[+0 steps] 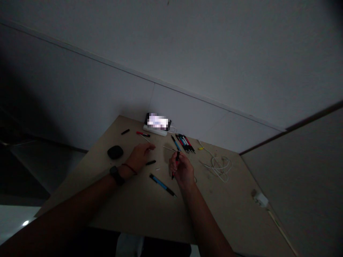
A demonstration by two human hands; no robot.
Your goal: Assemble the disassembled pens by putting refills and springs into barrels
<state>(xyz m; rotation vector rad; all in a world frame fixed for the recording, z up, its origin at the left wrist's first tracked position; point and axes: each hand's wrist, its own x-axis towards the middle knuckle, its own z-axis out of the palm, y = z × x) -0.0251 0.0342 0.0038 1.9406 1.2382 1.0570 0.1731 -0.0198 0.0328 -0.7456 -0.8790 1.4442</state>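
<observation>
My right hand is closed around a red and black pen, held nearly upright over the brown table. My left hand lies on the table with a watch and a thin band at the wrist. Its fingers are pinched on a thin white refill by its near end. A small black pen part lies just right of that hand. A blue and black pen rests between my two forearms. Another thin white refill lies ahead of my right hand.
Several pens lie bunched at the back of the table beside a lit phone on a white block. Also there: a red pen, a black cap, a black case, tangled white cable, and a white plug at the right edge.
</observation>
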